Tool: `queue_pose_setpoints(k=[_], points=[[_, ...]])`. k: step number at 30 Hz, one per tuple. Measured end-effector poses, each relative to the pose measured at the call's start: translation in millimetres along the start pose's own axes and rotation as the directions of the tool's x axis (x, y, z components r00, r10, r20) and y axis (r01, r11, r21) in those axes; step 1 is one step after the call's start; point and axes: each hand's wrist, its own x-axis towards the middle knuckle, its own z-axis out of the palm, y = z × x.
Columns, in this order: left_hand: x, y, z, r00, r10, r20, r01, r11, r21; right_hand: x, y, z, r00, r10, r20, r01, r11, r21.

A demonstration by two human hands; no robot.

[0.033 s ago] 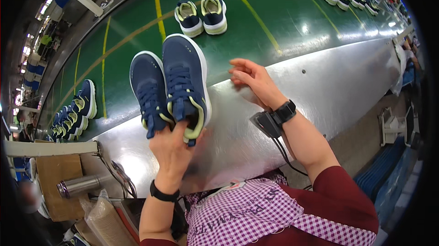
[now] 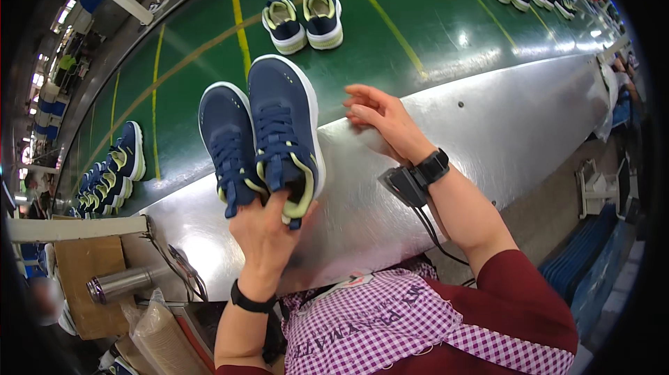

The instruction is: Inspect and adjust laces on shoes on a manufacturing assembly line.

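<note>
The left hand (image 2: 268, 232) gripped a pair of navy sneakers (image 2: 261, 141) by their heels, toes up above the steel worktop's (image 2: 502, 124) near edge, while the right hand (image 2: 380, 117) rested empty, fingers loosely spread, on its far edge.

shoes (image 2: 268, 141) in left hand (image 2: 268, 239), conveyor (image 2: 432, 19) behind

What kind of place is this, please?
Probably a shoe factory line: the left hand holds a pair of navy sneakers over a green conveyor belt carrying more pairs, beside a metal ledge.
</note>
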Motion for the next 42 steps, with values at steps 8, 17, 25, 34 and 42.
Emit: queue_pose_setpoints(k=[8,17,25,34,42], points=[[-32.7,46.7,-7.1,0.976,0.148,0.160,-0.131,0.985,-0.111,3.9,-1.4,7.7,0.978,-0.054,0.203,0.006,0.973,0.229],[-29.0,34.7,-39.5,0.870,0.122,0.478,-0.056,0.987,-0.151,-4.8,-6.1,22.2,0.973,-0.073,0.220,0.010,0.961,0.277],[-38.5,37.9,-57.9,0.997,0.068,0.029,-0.059,0.969,-0.239,-7.3,-7.1,38.4,0.968,-0.076,0.238,0.024,0.977,0.214],[-20.5,50.3,-39.9,0.957,-0.244,0.159,0.291,0.770,-0.568,-15.0,-2.7,50.8,0.951,-0.114,0.288,0.084,0.990,0.115],[-10.5,47.5,-48.0,0.881,-0.336,0.333,0.473,0.648,-0.597,-16.5,-2.8,57.7,0.938,-0.131,0.321,0.142,0.990,-0.009]])
